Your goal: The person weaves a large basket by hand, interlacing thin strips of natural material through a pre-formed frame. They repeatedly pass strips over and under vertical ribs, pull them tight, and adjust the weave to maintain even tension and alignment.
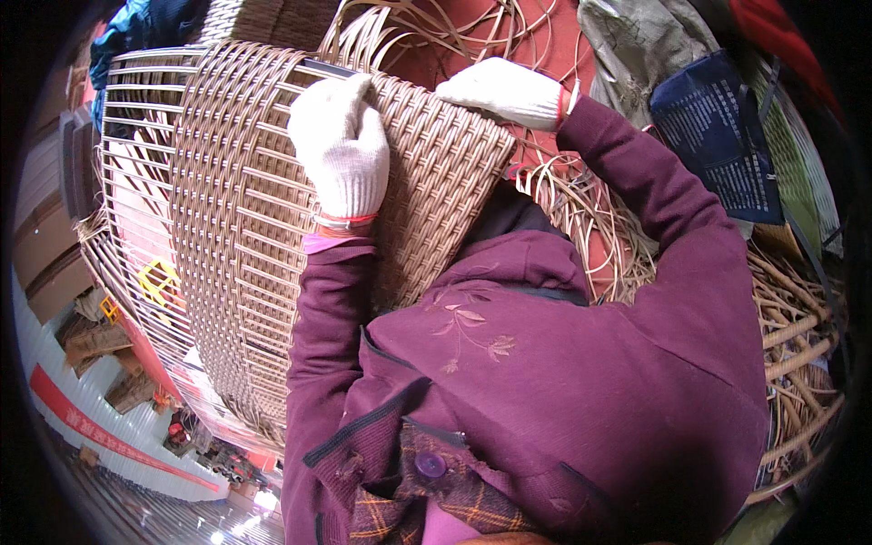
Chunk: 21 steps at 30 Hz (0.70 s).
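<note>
A piece of brown woven wicker (436,136) lies across my lap, with tightly plaited strands. My left hand (341,150), in a white knitted glove, rests on its upper part near a dark frame bar (329,68). Its fingers are curled closed, and what they pinch is hidden under the glove. At the far edge of the weave is my right hand (504,91), also gloved in white. Its fingers are pressed together against that edge, and I cannot make out what is between them. Left of my left hand, bare parallel strands (272,163) run beside another woven band (213,182).
Loose flat strands (427,27) curl beyond the wicker, and more lie tangled (590,200) on the red floor (563,54). At right are a dark blue bag (713,136), a grey cloth (640,50) and a cane frame (795,345). A yellow object (158,282) shows through the strands.
</note>
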Available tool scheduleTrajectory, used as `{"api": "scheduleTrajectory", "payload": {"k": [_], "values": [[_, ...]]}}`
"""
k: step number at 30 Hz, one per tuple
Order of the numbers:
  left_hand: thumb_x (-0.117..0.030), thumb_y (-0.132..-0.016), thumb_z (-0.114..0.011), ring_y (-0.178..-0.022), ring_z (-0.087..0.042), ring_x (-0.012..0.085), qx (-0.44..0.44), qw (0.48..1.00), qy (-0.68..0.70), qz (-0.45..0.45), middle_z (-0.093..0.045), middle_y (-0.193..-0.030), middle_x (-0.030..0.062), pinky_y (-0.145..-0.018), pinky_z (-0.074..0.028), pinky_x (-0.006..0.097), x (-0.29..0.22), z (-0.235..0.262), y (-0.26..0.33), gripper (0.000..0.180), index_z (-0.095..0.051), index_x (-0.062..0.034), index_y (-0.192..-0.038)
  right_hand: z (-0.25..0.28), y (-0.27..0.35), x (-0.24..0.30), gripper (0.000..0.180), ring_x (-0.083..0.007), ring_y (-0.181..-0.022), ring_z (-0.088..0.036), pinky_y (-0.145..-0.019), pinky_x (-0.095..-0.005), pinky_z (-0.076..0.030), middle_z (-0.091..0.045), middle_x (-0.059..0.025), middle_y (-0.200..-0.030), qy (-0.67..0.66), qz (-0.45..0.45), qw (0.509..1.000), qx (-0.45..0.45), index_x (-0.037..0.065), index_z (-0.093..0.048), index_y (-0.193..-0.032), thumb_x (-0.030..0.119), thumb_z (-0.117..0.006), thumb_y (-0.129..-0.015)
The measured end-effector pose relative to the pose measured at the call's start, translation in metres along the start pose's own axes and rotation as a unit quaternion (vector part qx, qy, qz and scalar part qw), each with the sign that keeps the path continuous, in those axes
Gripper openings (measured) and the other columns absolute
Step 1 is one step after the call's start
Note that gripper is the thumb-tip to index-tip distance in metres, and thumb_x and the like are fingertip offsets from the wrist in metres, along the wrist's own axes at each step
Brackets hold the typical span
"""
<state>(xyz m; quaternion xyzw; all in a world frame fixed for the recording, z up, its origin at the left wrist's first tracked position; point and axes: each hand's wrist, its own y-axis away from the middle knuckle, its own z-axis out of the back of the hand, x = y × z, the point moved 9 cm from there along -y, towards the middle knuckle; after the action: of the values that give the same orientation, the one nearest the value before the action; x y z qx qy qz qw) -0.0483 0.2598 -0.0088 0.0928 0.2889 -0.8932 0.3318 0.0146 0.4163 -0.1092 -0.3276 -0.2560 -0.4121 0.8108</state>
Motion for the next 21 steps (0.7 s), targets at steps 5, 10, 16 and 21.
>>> {"api": "scheduleTrajectory", "payload": {"k": [5, 10, 16, 21], "values": [[-0.004, -0.083, -0.076, -0.108, -0.065, 0.0358, -0.003, 0.999, -0.042, -0.014, -0.072, -0.107, 0.0124, -0.100, -0.048, 0.047, -0.010, 0.003, -0.001, 0.031, -0.074, -0.0083, -0.114, -0.010, -0.013, -0.030, 0.044, -0.0318, -0.096, -0.072, -0.091, -0.0394, -0.055, -0.077, -0.0157, -0.104, -0.084, -0.174, 0.981, 0.001, 0.005, -0.077, -0.114, 0.038, -0.048, -0.111], [-0.005, -0.081, -0.076, -0.108, -0.065, 0.0351, -0.001, 0.999, -0.034, 0.004, -0.071, -0.108, 0.0127, -0.100, -0.047, 0.047, -0.009, 0.004, -0.002, 0.033, -0.074, -0.0087, -0.114, -0.015, -0.062, -0.033, 0.032, -0.0345, -0.106, -0.073, -0.096, -0.0408, -0.057, -0.075, -0.0175, -0.115, -0.083, -0.102, 0.989, -0.068, 0.003, -0.070, -0.126, 0.018, -0.053, -0.104], [-0.005, -0.081, -0.075, -0.107, -0.065, 0.0350, -0.005, 0.999, -0.042, 0.004, -0.070, -0.107, 0.0128, -0.098, -0.047, 0.048, -0.010, 0.005, 0.000, 0.033, -0.074, -0.0090, -0.114, -0.012, -0.077, -0.043, 0.029, -0.0319, -0.105, -0.072, -0.096, -0.0407, -0.055, -0.077, -0.0146, -0.111, -0.043, -0.137, 0.984, -0.101, 0.008, -0.079, -0.115, 0.024, -0.057, -0.104], [-0.005, -0.081, -0.075, -0.107, -0.065, 0.0358, -0.012, 0.999, -0.034, 0.011, -0.070, -0.106, 0.0137, -0.098, -0.047, 0.048, -0.009, 0.006, 0.000, 0.032, -0.074, -0.0092, -0.113, 0.003, -0.091, -0.019, 0.025, -0.0327, -0.092, -0.072, -0.084, -0.0402, -0.057, -0.075, -0.0116, -0.096, 0.109, -0.097, 0.984, -0.098, 0.009, -0.076, -0.098, 0.025, -0.057, -0.102]]}}
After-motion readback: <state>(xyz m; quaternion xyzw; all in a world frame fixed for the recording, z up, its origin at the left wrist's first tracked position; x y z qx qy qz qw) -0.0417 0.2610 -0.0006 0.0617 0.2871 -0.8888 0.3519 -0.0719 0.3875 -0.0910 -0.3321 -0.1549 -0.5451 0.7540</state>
